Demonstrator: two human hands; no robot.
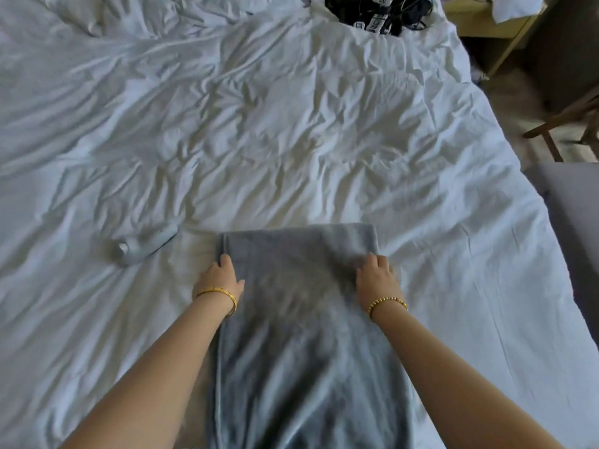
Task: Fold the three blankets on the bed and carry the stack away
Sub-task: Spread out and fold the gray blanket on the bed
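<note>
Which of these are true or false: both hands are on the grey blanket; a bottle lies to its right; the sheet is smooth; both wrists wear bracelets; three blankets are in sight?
1. Both hands are on the blanket. True: the left hand and right hand are at its side edges.
2. A bottle lies right of it. False: the bottle lies to its left.
3. The sheet is smooth. False: the sheet is crumpled.
4. Both wrists wear bracelets. True.
5. Three blankets show. False: only one grey blanket is visible.
</note>
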